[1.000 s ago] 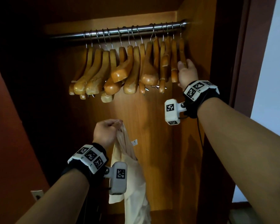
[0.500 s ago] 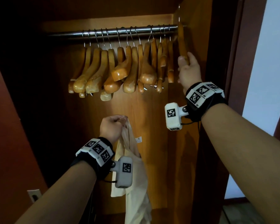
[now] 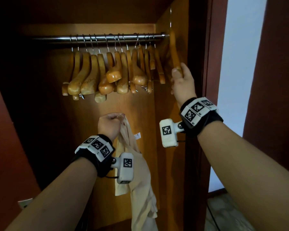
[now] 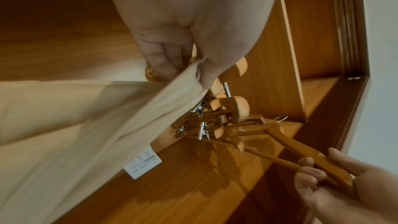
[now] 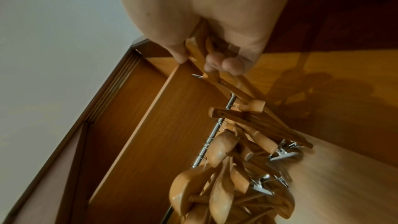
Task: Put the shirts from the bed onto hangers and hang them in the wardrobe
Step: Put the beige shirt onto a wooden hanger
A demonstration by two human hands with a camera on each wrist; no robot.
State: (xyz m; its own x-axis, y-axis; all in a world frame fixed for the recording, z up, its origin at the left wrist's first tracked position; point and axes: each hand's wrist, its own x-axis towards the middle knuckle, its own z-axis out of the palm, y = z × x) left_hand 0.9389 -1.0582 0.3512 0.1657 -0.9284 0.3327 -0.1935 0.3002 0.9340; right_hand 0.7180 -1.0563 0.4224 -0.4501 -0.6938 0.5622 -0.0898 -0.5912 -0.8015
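Note:
My right hand grips the lower end of a wooden hanger, held tilted beside the wardrobe's right wall. Its metal hook stands above the rail's right end and clear of it. The right wrist view shows the fingers curled round the hanger. Lower down and to the left, my left hand pinches the top of a cream shirt, which hangs limp in front of the wardrobe's back panel. In the left wrist view the thumb and fingers clamp the shirt.
A metal rail crosses the top of the wardrobe and carries several bunched wooden hangers, some with metal clips. The wardrobe's right wall and door frame are close to my right hand. Left of the hangers the interior is dark.
My right hand has lifted the rightmost hanger up off the rail and toward the right wall. My left hand still holds the shirt, a little higher.

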